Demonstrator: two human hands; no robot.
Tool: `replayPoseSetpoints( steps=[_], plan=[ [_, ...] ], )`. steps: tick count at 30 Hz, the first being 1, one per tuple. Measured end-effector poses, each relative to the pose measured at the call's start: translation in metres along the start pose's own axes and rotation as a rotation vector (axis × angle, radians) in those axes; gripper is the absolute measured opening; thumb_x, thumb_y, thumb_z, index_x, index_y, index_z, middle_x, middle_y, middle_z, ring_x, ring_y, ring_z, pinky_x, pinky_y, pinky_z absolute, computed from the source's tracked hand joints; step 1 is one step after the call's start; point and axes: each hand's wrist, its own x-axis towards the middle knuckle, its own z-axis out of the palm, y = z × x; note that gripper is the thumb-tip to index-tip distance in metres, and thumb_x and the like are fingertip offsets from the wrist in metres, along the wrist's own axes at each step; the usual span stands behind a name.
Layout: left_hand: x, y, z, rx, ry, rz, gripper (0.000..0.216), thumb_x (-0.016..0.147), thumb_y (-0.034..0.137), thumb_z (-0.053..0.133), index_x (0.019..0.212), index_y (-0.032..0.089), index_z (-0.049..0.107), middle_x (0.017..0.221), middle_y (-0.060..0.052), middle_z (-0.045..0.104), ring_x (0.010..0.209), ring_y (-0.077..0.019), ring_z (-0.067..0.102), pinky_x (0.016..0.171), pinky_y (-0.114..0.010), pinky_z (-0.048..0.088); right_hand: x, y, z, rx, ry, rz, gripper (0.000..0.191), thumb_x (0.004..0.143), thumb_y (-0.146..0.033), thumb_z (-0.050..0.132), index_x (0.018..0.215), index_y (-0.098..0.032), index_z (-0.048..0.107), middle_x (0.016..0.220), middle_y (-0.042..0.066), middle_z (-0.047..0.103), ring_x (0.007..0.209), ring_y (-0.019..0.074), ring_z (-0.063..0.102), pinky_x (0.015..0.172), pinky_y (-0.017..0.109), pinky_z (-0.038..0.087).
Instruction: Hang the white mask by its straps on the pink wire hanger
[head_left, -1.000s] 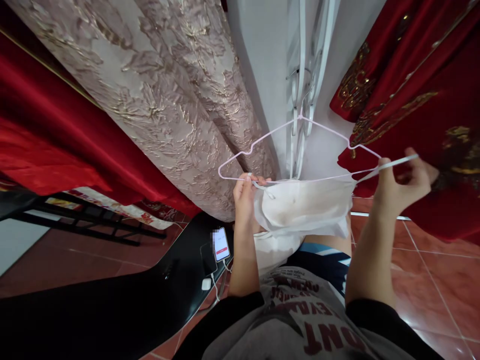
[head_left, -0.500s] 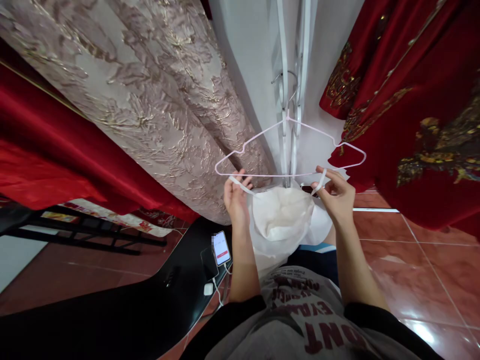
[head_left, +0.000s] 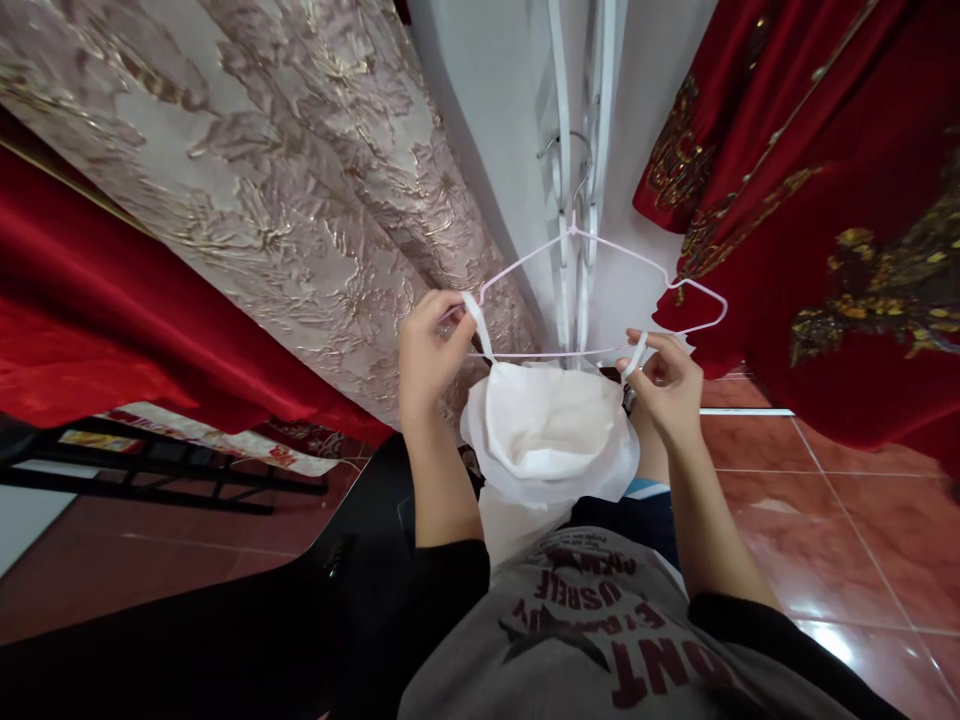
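Observation:
A pale pink clothes hanger [head_left: 630,252] with a metal hook [head_left: 583,165] hangs before me. Below its bottom bar is a white garment [head_left: 551,415] of thin layered cloth, its top gaping toward me. My left hand [head_left: 433,350] is closed on the garment's left strap [head_left: 481,325] at the hanger's left end, covering that corner. Under the bar's right part, my right hand [head_left: 669,380] pinches the right strap [head_left: 636,355], which loops over a finger. The hanger's right corner stands free of the strap.
A pink brocade gown [head_left: 322,170] hangs on the left, with red cloth [head_left: 112,300] beside it. Red embroidered garments [head_left: 847,200] hang on the right. White metal rails [head_left: 562,80] run behind the hanger. A black surface [head_left: 225,620] lies lower left, above red floor tiles [head_left: 825,520].
My left hand has risen and moved left, drawing the left strap up to the hanger's left end and closing on it. My left arm now hides the phones. The right hand has barely moved.

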Motion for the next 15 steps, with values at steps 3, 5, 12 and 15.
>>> replayPoseSetpoints(
  steps=[3, 5, 12, 15],
  plan=[
    [0.017, 0.003, -0.001, 0.102, -0.132, -0.004, 0.02, 0.091, 0.001, 0.073, 0.078, 0.015, 0.078, 0.07, 0.001, 0.067, 0.068, -0.0133, 0.054, 0.071, -0.024, 0.045, -0.005, -0.001, 0.002, 0.021, -0.01, 0.017, 0.04, 0.084, -0.048, 0.082, 0.119, -0.026, 0.08, 0.114, 0.005, 0.075, 0.057, 0.0082, 0.042, 0.055, 0.03, 0.038],
    [0.015, -0.007, -0.001, 0.072, -0.034, -0.098, 0.024, 0.093, 0.001, 0.071, 0.075, 0.016, 0.076, 0.066, 0.002, 0.065, 0.065, -0.0124, 0.054, 0.067, -0.024, 0.043, -0.007, -0.001, 0.002, 0.02, -0.002, 0.01, 0.04, 0.085, -0.047, 0.082, 0.119, -0.027, 0.079, 0.115, 0.005, 0.075, 0.057, 0.0082, 0.041, 0.054, 0.03, 0.038],
    [-0.045, -0.052, 0.053, -0.651, 0.394, -0.541, 0.025, 0.092, 0.04, 0.081, 0.102, 0.019, 0.07, 0.097, -0.006, 0.079, 0.09, -0.0178, 0.077, 0.09, -0.033, 0.058, -0.004, 0.001, 0.008, -0.013, -0.031, -0.005, 0.039, 0.085, -0.046, 0.083, 0.118, -0.026, 0.08, 0.112, 0.005, 0.074, 0.055, 0.0078, 0.035, 0.052, 0.029, 0.037],
    [-0.061, -0.052, 0.082, -0.78, 0.362, -0.476, 0.033, 0.086, 0.044, 0.086, 0.103, 0.021, 0.069, 0.1, -0.006, 0.078, 0.099, -0.0178, 0.077, 0.094, -0.032, 0.058, -0.004, 0.001, 0.009, -0.02, -0.034, -0.016, 0.039, 0.085, -0.047, 0.083, 0.119, -0.026, 0.08, 0.112, 0.005, 0.075, 0.054, 0.0072, 0.035, 0.051, 0.029, 0.038]
  ],
)
